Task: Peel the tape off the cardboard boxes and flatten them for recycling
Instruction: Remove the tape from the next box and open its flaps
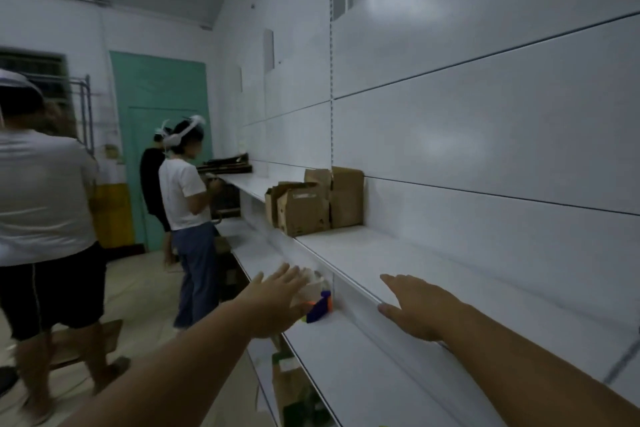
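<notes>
We reach both bare hands forward with fingers spread, each grip wide and holding nothing: our left hand (277,298) in the air, our right hand (415,305) on the white metal shelf (381,253). The brown cardboard boxes (313,201) stand further along this shelf, well apart.

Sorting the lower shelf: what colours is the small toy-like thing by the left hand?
Purple-blue with orange, seen in the head view: toy, just past the left hand.
</notes>
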`<state>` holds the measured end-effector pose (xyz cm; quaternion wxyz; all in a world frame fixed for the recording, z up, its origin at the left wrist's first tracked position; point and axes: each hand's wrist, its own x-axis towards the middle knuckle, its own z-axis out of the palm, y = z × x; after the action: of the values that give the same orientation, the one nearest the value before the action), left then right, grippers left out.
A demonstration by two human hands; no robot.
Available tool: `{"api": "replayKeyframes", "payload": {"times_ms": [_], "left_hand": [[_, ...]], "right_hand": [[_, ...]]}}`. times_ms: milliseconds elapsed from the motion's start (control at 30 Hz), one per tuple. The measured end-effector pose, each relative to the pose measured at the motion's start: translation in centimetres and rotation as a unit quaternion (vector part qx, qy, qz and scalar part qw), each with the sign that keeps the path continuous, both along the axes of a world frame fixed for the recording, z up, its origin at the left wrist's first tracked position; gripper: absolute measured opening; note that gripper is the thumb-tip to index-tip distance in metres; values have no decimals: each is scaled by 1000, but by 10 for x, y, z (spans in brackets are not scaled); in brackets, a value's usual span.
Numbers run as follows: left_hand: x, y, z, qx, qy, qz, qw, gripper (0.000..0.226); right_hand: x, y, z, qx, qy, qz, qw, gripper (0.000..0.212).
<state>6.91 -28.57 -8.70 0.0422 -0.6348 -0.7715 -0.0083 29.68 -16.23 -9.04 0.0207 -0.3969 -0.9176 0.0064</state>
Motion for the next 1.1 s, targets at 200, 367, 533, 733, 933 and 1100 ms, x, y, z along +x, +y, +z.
{"api": "replayKeyframes", "payload": {"times_ms": [200, 367, 533, 733, 933, 1100], "left_hand": [[-89, 62, 45, 48, -33, -8, 998, 58], [-153, 115, 52, 73, -47, -49, 995, 59], [-199, 166, 62, 101, -109, -112, 983, 51], [-249, 227, 74, 140, -118, -166, 969, 41], [-296, 281, 87, 163, -103, -152, 969, 38], [-334, 305, 110, 168, -90, -167, 967, 23]], "right_hand": [[-78, 58, -6, 0, -28, -26, 999, 67], [-129, 103, 18, 3, -23, -81, 996, 66], [-169, 136, 32, 9, -39, -121, 992, 67], [-210, 187, 48, 46, -71, -129, 988, 67], [-267, 252, 58, 86, 7, -68, 994, 71], [-308, 301, 74, 118, 104, -58, 986, 77]]}}
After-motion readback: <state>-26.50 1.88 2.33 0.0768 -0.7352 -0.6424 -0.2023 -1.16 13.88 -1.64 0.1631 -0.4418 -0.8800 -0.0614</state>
